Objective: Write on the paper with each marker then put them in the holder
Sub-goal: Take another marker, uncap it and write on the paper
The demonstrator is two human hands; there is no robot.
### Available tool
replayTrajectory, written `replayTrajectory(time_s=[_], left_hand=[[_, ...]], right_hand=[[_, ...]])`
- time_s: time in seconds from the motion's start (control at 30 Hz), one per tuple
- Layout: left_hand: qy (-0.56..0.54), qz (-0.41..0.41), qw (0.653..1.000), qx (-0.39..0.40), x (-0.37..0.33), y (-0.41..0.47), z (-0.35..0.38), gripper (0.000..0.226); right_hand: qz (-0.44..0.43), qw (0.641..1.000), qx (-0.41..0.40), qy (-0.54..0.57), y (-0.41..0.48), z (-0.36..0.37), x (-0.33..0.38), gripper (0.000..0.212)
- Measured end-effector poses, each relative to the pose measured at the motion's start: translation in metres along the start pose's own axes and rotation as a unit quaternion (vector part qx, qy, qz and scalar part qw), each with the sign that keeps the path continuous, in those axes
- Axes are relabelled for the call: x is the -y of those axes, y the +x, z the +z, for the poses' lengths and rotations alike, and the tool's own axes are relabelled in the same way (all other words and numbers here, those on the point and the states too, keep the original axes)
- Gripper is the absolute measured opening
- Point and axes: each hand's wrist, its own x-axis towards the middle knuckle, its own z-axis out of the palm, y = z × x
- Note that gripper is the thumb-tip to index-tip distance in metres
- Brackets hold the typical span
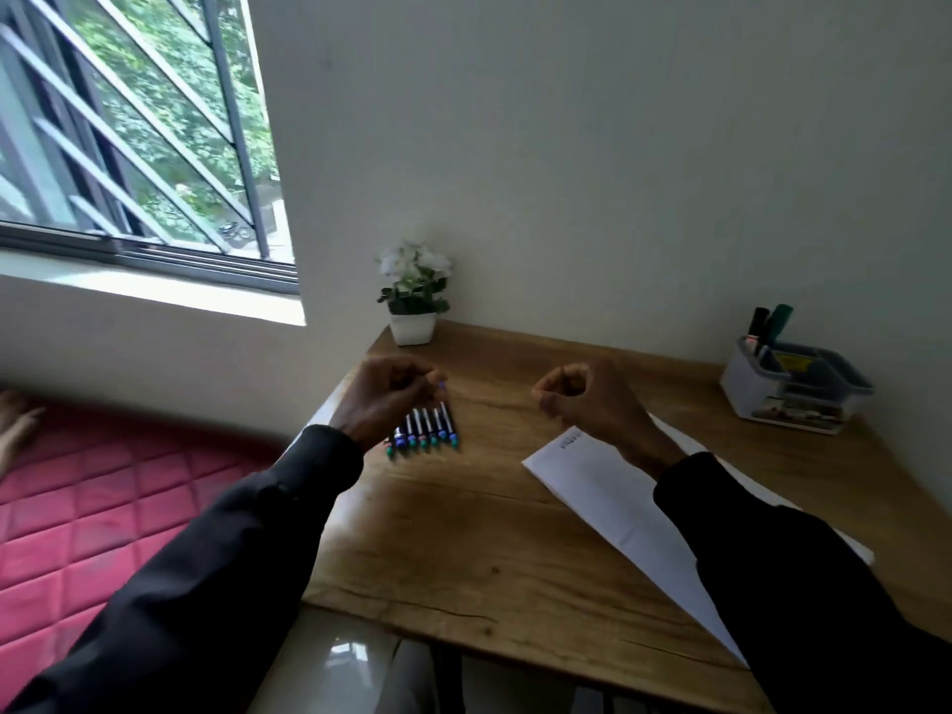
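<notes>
Several markers (425, 432) with blue and green caps lie side by side in a row on the left part of the wooden table (463, 548). My left hand (389, 399) hovers over the far end of that row, its fingers curled round a marker whose small blue end (442, 385) pokes out at the fingertips. My right hand (582, 399) is a loose fist holding nothing, above the far corner of the white paper (618, 502). The paper has a short line of writing near that corner. The grey and white holder (793, 391) stands at the back right with two markers (770, 322) in it.
A white pot of white flowers (413, 301) stands at the table's back left corner against the wall. A red quilted mattress (92, 517) lies left of the table, with part of another person's limb (14, 425) on it. A window is at the upper left.
</notes>
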Motion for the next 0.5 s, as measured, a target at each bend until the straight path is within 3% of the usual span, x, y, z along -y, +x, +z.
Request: replayTrajectory(time_s=[0.2, 0.5], left_hand=[[0.030, -0.005, 0.999, -0.023, 0.012, -0.011, -0.027, 0.014], [0.017, -0.017, 0.999, -0.022, 0.019, -0.010, -0.027, 0.018]], right_hand=[[-0.030, 0.995, 0.017, -0.093, 0.015, 0.061, 0.017, 0.011], [-0.009, 0.982, -0.005, -0.190, 0.020, 0.116, 0.039, 0.013]])
